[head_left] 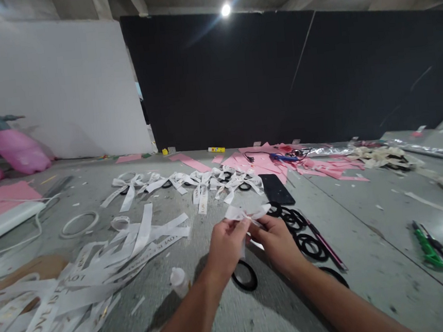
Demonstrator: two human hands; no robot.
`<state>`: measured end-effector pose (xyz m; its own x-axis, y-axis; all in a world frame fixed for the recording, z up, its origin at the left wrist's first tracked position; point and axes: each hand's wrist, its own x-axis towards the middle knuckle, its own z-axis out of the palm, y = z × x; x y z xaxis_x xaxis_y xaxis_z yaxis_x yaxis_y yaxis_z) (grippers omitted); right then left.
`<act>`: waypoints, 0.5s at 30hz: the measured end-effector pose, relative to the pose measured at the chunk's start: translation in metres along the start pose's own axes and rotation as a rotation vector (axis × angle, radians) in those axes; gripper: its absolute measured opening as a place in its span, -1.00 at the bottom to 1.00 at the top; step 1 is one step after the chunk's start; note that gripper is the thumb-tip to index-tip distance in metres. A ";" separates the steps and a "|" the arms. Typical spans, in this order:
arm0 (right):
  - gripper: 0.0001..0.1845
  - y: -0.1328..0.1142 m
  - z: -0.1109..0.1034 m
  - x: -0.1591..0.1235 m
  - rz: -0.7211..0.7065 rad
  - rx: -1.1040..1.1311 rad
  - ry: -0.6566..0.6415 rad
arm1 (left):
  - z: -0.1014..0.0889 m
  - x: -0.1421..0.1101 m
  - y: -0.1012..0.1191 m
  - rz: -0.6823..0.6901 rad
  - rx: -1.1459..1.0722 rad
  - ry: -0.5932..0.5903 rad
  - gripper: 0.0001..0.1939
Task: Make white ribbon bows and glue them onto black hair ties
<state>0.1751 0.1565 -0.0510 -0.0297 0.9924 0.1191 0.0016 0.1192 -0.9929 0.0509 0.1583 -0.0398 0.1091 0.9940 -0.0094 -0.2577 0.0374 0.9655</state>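
Note:
Both hands meet in the middle of the head view, pinching a white ribbon bow (245, 213). My left hand (228, 240) is closed on its left side, thumb near the knot. On the other side, my right hand (276, 238) is also closed on the ribbon. The bow's loops stick out above the fingers, and part of a tail shows between the hands. Below them lies a single black ring (245, 276), partly behind the left wrist. Several black rings (309, 246) lie right of my right hand. A small white bottle (179, 282) stands left of my left forearm.
Loose printed white ribbons (99, 280) pile up at left. A row of finished-looking white bows (192, 181) lies ahead, beside a dark phone-like slab (275, 188). Pink sheets (255, 158) spread behind. Green-handled scissors (430, 246) lie right; a pink-black pen (327, 247) is nearer.

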 end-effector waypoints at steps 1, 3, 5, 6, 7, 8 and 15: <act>-0.67 -0.001 -0.001 0.000 -0.007 -0.024 -0.032 | 0.000 0.000 0.000 -0.010 -0.017 0.024 -0.67; -0.67 -0.005 -0.001 -0.002 0.002 -0.007 -0.083 | -0.001 0.001 0.000 -0.010 0.010 0.061 -0.60; -0.61 -0.008 0.002 -0.003 0.012 0.019 -0.086 | -0.004 0.001 -0.002 0.016 0.106 0.075 -0.57; -0.58 -0.010 0.003 -0.004 0.012 0.007 -0.070 | -0.006 0.001 -0.003 0.031 0.158 0.075 -0.57; -0.53 -0.012 0.004 -0.004 0.009 -0.018 -0.048 | -0.007 0.001 -0.004 0.050 0.207 0.071 -0.56; -0.50 -0.013 0.005 -0.004 0.006 -0.056 -0.026 | -0.008 0.001 -0.004 0.070 0.253 0.065 -0.55; -0.40 -0.012 0.001 -0.006 -0.142 -0.404 0.051 | -0.008 -0.003 0.005 0.121 0.439 0.068 -0.63</act>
<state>0.1738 0.1489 -0.0394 -0.0082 0.9643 0.2646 0.3926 0.2465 -0.8861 0.0414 0.1562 -0.0375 0.0359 0.9936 0.1074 0.1680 -0.1119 0.9794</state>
